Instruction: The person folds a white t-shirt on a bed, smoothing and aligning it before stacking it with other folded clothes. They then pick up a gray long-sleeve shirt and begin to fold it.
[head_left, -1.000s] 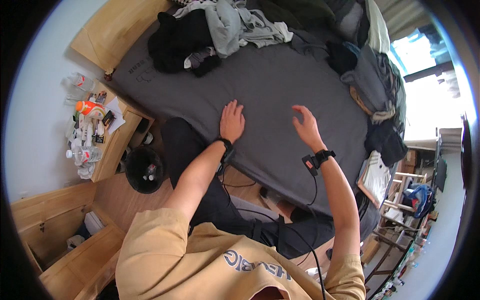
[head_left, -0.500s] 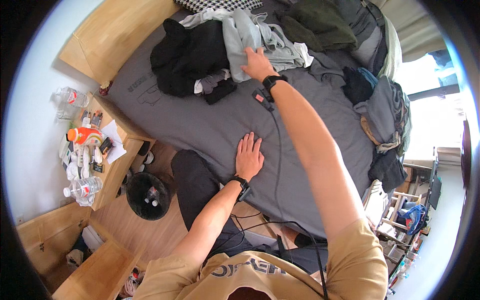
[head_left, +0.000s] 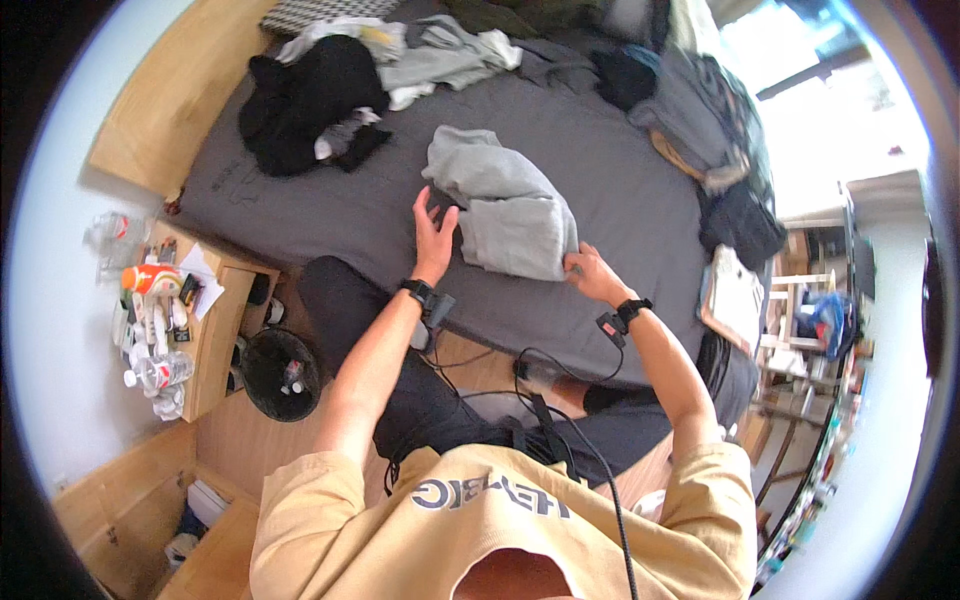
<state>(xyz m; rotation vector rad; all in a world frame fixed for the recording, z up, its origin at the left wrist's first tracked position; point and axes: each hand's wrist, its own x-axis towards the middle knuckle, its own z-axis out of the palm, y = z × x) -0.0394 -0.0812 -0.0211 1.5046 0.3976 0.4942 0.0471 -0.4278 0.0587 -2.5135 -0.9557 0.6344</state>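
Observation:
A light grey garment [head_left: 510, 220] lies loosely folded on the dark grey bed sheet [head_left: 400, 200] in front of me. Its folds hide whether it is a top or trousers. My right hand [head_left: 597, 276] pinches the garment's near right corner between thumb and fingers. Beside its left edge, my left hand [head_left: 434, 238] has its fingers apart and grips nothing. Both wrists carry black bands with small cabled devices.
Farther back on the bed lie a black garment [head_left: 315, 100] and pale clothes [head_left: 450, 60]. More clothes [head_left: 700, 120] are heaped at the right. A bedside table [head_left: 215, 340] with bottles and a black bin [head_left: 280, 375] stand left. A cable [head_left: 600, 460] crosses my lap.
The grey garment has come off the far pile and nearer to me. My right hand has drawn back with it, while my left has lifted off the sheet to its side. The view has shifted.

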